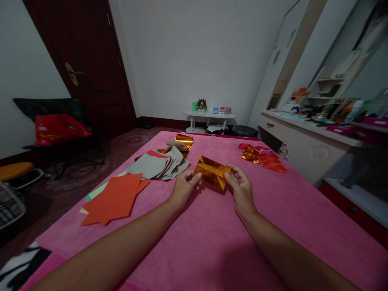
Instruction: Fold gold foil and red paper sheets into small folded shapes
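Note:
A creased sheet of gold foil paper (210, 171) is held up just above the pink cloth, stretched between both hands. My left hand (184, 188) pinches its left edge, thumb on the near face. At the right edge, my right hand (241, 190) grips it the same way, with the thumb in front. Fold lines cross the sheet's shiny surface. Left of it lies a fanned stack of grey paper sheets (151, 166), and nearer to me are orange paper sheets (117, 198) over pale green ones.
A roll of gold foil (184, 140) lies behind the grey sheets. Folded red and orange paper pieces (273, 161) and a crumpled-looking gold piece (251, 154) sit at the right on the pink cloth (206, 250). A dresser (306, 141) flanks the right side.

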Available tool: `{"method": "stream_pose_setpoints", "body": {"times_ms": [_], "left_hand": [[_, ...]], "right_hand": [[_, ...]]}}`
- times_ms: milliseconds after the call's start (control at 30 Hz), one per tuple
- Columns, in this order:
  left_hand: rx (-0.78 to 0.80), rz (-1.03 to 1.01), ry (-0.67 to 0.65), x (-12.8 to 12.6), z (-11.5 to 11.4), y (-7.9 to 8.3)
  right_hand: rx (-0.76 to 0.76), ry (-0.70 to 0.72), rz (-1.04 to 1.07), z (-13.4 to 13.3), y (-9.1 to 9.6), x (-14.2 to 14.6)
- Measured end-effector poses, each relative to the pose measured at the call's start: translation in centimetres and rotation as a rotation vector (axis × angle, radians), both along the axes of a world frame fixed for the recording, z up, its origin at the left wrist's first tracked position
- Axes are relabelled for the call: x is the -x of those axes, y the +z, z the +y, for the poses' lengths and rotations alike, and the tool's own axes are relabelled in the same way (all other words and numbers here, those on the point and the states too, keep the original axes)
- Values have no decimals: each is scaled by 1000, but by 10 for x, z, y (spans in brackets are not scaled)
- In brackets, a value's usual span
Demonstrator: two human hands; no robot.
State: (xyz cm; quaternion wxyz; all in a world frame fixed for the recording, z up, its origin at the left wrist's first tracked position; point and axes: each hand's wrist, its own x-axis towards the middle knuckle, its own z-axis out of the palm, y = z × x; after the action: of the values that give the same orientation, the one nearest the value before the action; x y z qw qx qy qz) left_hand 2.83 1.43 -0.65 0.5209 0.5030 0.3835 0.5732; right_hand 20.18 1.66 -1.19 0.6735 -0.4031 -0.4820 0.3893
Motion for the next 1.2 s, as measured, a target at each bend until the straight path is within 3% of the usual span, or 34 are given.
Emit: {"method": "stream_pose_setpoints", "body": {"times_ms": [233,433,600,733,933,1200], "left_hand": [[7,4,15,2,3,-2],[-21,21,35,2,2,-2],[-77,-40,93,2,3,1],[-148,-40,33,3,3,0],[-100,-37,17,4,3,-3],[-97,82,116,5,7,-9]], "right_hand": [[-111,-90,-178,1,-1,-2],[-118,-25,-257,-2,3,0],[-73,34,-188,-3,3,-3],[50,99,-90,-2,-1,-6],[63,131,16,-4,2,0],[-35,-12,-199,-2,1,-2]]}}
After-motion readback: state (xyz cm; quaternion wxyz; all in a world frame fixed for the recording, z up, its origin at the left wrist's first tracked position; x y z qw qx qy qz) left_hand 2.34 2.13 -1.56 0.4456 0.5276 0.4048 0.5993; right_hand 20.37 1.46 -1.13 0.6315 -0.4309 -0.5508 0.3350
